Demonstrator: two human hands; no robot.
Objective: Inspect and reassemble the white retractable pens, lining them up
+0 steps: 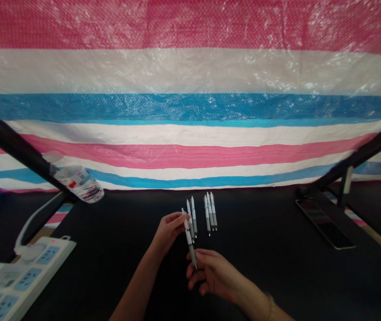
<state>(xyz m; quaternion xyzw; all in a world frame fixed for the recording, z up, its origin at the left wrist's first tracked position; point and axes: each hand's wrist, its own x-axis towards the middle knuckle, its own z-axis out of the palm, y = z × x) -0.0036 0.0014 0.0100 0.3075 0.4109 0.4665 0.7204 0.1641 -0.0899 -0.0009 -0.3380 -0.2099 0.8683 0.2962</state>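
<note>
A white and grey click pen (189, 240) is held up at a slant in the middle of the head view. My left hand (168, 234) pinches its upper, clicker end between thumb and fingers. At the lower, tip end, my right hand (215, 272) has its thumb and forefinger closed on the grey grip, with the other fingers loosely curled below. Just behind the held pen, two similar pens (193, 216) lie on the black table, partly covered by it and my left fingers. Three more pens (210, 211) lie side by side to their right.
A white power strip (48, 263) with a plugged-in cable lies at the left. A clear plastic bottle (81, 183) rests against the black left support bar. At the right, a phone (324, 224) lies near another bar. A striped plastic sheet (190, 107) hangs behind the black table (260, 276).
</note>
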